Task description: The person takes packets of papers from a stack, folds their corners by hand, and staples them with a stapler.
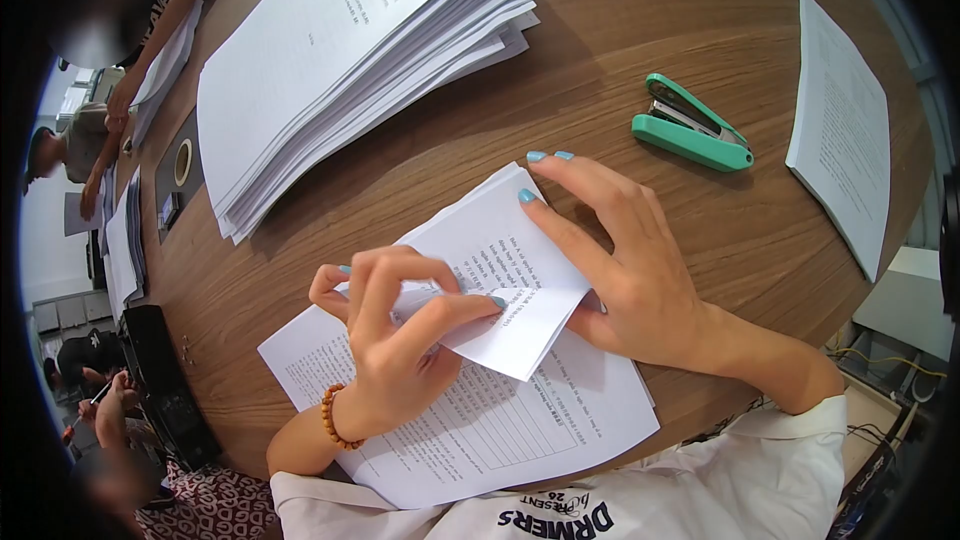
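A few printed sheets lie under both hands, their near corner curled up and over. My left hand, with a beaded bracelet at the wrist, pinches the curled sheets between thumb and fingers. My right hand holds the same sheets along their right side, its fingertips at the far corner and its thumb partly hidden by the curl. Beneath them lies a larger printed page with ruled lines, partly covered by my forearm. Beyond my right hand a green stapler rests on the table.
A tall, fanned stack of printed paper stands at the far left on the wooden table. Another paper stack sits at the right edge. Along the left are a tape roll, a black case and several people.
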`<action>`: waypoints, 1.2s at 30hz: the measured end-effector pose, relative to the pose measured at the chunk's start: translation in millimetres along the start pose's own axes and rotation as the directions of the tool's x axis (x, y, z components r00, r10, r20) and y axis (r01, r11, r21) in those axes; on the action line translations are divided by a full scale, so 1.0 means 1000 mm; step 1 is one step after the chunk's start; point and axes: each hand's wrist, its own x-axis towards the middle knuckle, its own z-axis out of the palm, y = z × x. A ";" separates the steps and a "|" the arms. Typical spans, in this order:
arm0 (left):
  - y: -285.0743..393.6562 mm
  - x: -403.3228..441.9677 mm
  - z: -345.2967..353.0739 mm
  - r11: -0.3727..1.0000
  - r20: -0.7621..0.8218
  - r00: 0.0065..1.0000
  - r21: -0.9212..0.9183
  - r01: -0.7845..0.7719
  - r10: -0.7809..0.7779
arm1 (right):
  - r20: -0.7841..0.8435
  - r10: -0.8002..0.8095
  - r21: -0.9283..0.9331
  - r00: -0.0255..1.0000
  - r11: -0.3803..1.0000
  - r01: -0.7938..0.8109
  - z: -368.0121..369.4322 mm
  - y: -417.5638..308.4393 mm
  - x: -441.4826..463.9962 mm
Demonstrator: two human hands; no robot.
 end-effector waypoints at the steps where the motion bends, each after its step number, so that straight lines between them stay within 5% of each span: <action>1: 0.001 0.003 0.000 1.000 -0.038 0.999 -0.010 0.006 -0.007 | 0.000 -0.002 0.000 1.000 1.000 0.002 0.000 0.000 0.000; 10: 0.000 0.003 -0.003 1.000 0.022 1.000 -0.005 0.009 -0.009 | -0.154 -0.215 -0.140 0.964 0.971 0.194 0.007 0.001 -0.001; 12: 0.000 0.001 -0.004 1.000 -0.015 1.000 0.004 -0.023 0.023 | -0.230 0.034 0.063 0.973 0.998 -0.020 0.004 -0.007 0.001; 16: -0.003 -0.001 0.000 0.992 -0.104 0.994 -0.122 -0.030 0.017 | -0.209 0.051 0.113 0.977 0.993 -0.028 0.004 -0.002 0.000; 18: -0.010 -0.003 0.000 0.989 -0.105 0.990 -0.097 -0.108 0.097 | -0.170 -0.181 -0.001 0.969 0.983 0.183 0.005 0.005 -0.003; 21: -0.014 -0.005 0.007 0.982 -0.129 0.982 -0.109 -0.153 0.139 | -0.220 -0.288 0.010 0.932 0.955 0.298 0.009 0.006 -0.004; 27: -0.004 0.003 0.005 0.999 0.009 0.999 0.030 -0.046 0.045 | -0.221 -0.081 0.102 0.972 0.989 0.106 0.007 0.001 -0.002; 36: -0.008 0.014 0.000 1.000 0.047 0.999 -0.014 -0.018 0.018 | -0.187 -0.065 0.122 0.980 0.989 0.089 0.005 0.000 0.000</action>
